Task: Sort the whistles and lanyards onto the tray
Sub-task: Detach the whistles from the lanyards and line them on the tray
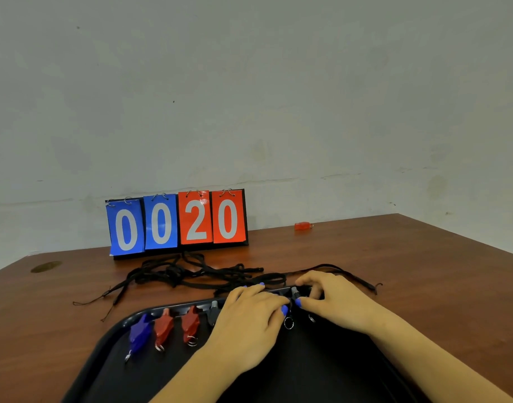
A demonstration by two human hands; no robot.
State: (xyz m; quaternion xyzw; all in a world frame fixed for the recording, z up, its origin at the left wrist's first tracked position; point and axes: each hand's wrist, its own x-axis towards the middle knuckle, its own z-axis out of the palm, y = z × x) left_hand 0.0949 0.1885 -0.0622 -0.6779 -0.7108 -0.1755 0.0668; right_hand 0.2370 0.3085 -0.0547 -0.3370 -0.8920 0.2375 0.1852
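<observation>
Both hands work at the far rim of the tray, close together, thumbs almost meeting. Right hand (325, 298): fingers curled over a small dark whistle (295, 292) at the tray's back edge, thumb tip pressed near it; it seems to pinch the whistle, though the fingers hide most of the body. Left hand (255, 312): palm down, fingers spread and bent over the rim, thumb reaching toward the same whistle; whether it actually grips anything I cannot tell. A metal ring (288, 323) hangs just below the two thumbs. Nails on both hands are painted blue. Both forearms come in from the lower right, crossing the tray.

The black tray (110, 370) sits on the near part of the bench. Along its back edge, left of the left hand, whistles lie in a row, each pointing away with a key ring at its near end: a blue whistle (139, 334), a red whistle (163, 330), a second red whistle (190, 325), then a grey whistle (213, 314) partly hidden by the left hand.

Beyond the tray, a tangle of black lanyards (188, 274) lies on the brown bench (424, 257), loose ends trailing left and one loop running behind the right hand.

Further back, a flip scoreboard (177, 221) stands against the wall reading 00 in blue, 20 in red. A small orange whistle (303, 226) lies alone, far right, well apart.
</observation>
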